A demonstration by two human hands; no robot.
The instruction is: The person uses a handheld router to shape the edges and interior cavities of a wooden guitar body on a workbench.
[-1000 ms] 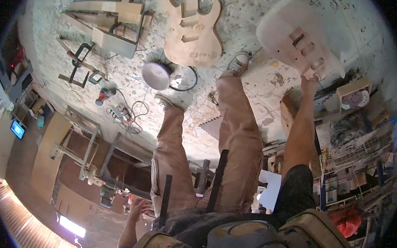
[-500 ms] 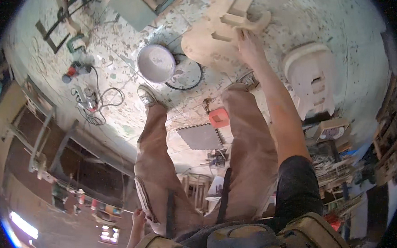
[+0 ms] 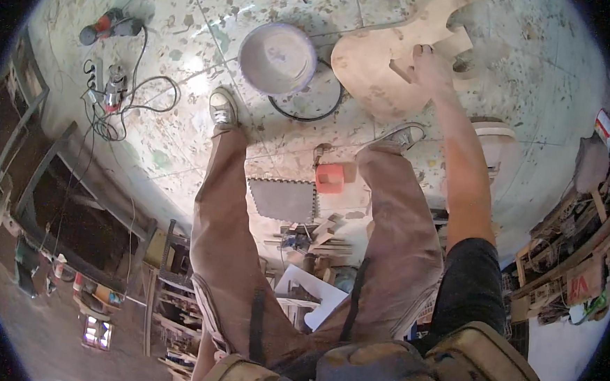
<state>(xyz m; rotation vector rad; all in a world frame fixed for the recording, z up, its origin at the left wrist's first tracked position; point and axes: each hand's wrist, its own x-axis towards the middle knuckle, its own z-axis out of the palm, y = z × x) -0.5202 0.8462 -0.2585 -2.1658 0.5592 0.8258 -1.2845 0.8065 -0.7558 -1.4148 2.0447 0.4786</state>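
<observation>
A pale wooden guitar body (image 3: 372, 65) with cut-out pockets is at the upper right, beyond my right shoe. My right hand (image 3: 434, 74) grips it at one of the pockets, fingers curled over the edge. Whether the body rests on the floor or hangs just above it, I cannot tell. To its left stands a round basin (image 3: 277, 57) with a purple rim and a dusty inside. A black ring (image 3: 302, 118) lies partly behind the basin. My left hand (image 3: 219, 356) is low beside my left thigh, mostly hidden, with its fingers not showing clearly.
A red power tool (image 3: 110, 26) and a corded silver tool (image 3: 116, 87) lie on the stained floor (image 3: 190, 124) at left. Between my legs are an orange-red container (image 3: 330, 179) and a grey mat (image 3: 283, 199). A white stool (image 3: 497, 129) stands behind my right arm.
The guitar body has moved rightward in view with my right hand on it. My view has shifted too, and the stool is now mostly covered by my arm.
</observation>
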